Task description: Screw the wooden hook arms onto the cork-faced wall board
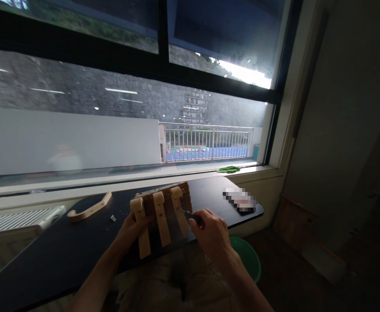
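A wooden assembly (162,212), a dark brown board with three pale wooden slats fixed across it, stands tilted on the black table (47,255). My left hand (129,232) grips its lower left side, fingers wrapped behind the leftmost slat. My right hand (211,232) is closed round a dark-handled screwdriver (190,215). The screwdriver's thin metal tip touches the rightmost slat near its middle.
A curved pale wooden piece (90,208) lies on the table to the left, with a small screw (113,218) beside it. A flat blurred object (239,200) rests at the table's right end. A green basin (246,255) sits on the floor below. A window runs along the far edge.
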`<state>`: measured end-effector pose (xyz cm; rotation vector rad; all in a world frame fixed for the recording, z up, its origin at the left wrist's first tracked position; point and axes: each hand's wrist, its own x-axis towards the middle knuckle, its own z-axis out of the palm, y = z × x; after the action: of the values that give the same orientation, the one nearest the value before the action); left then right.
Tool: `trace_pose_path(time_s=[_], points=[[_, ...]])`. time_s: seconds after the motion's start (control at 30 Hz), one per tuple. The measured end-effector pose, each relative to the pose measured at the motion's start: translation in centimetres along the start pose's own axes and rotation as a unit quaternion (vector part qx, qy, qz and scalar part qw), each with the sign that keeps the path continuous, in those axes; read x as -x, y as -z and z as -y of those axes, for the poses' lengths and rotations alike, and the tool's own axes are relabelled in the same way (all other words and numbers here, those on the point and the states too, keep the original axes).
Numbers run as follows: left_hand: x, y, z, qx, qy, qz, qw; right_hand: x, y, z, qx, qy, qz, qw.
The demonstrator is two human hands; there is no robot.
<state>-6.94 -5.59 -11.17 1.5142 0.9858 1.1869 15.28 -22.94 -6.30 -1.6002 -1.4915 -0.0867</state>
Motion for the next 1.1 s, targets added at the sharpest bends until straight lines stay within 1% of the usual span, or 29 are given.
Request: trace_pose_path(time_s=[0.17,0.4,0.7,0.9,1.1], points=[[0.04,0.03,-0.01,-0.01,0.008,-0.002,1.0,0.06,-0.05,-0.09,-0.022,0.015,0.008,1.0],[0.35,-0.21,-0.63,-0.009,0.011,0.003,1.0,0.06,0.0,-0.2,-0.04,0.034,0.018,0.998],[0.18,-0.09,-0.11,-0.002,0.003,0.01,1.0,0.2,-0.31,-0.19,-0.01,-0.005,0.004,1.0],[0.14,0.04,0.05,-0.002,0.005,0.008,1.0,0.14,-0.35,-0.35,-0.001,-0.004,-0.014,1.0],[0.07,0.07,0.1,-0.013,0.004,0.004,1.0,0.2,-0.41,-0.19,-0.011,0.011,-0.006,1.0]])
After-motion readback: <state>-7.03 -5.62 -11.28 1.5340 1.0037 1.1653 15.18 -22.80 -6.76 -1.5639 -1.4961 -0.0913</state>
